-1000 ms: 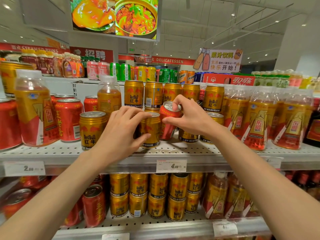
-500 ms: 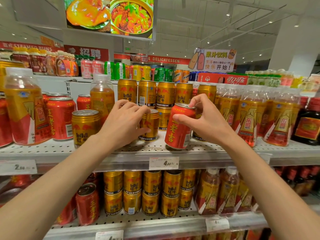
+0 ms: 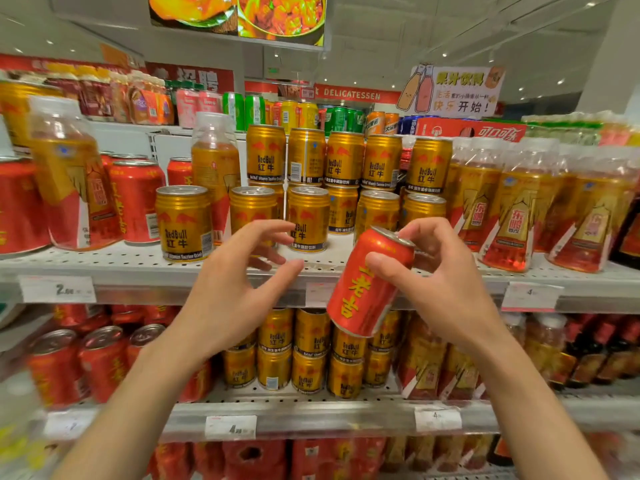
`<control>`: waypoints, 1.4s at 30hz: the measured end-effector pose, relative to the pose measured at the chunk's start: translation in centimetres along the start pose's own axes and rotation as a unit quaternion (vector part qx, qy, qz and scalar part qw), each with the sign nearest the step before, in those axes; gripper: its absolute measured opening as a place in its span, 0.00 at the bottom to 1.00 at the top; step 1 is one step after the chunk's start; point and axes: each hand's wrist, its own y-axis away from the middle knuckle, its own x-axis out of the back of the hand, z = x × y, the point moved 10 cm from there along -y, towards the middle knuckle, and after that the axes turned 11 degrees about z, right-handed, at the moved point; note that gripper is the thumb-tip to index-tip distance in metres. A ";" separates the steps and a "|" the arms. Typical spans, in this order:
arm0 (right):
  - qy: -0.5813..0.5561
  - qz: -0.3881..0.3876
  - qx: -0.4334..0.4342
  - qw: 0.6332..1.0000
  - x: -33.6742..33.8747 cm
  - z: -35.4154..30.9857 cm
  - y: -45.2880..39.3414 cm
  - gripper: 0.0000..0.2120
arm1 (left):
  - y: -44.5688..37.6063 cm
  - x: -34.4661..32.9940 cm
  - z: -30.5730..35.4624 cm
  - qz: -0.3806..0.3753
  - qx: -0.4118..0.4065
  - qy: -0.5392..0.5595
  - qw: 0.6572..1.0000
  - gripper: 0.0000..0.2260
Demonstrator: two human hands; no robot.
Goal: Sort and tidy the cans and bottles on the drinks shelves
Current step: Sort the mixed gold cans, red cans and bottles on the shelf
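Gripping red can [image 3: 369,284], right hand [image 3: 446,289]

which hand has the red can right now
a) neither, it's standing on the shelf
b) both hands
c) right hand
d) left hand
c: the right hand grips the tilted red can by its upper end, off the shelf, while the left hand is open beside it and apart from it.
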 end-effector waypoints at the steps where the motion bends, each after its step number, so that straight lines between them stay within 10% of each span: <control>1: -0.011 -0.009 -0.016 1.000 -0.5 1.0 1.0 0.20 | 1.5 -0.1 -1.1 -0.011 0.046 0.022 0.999 0.17; 12: 0.062 -0.013 -0.052 0.997 -3.5 7.6 9.0 0.22 | 15.1 0.9 -10.8 -0.002 0.314 0.072 0.947 0.13; 42: 0.148 0.086 -0.096 0.981 -22.9 -1.2 18.4 0.20 | 13.2 21.0 -24.7 -0.061 0.296 0.142 0.943 0.12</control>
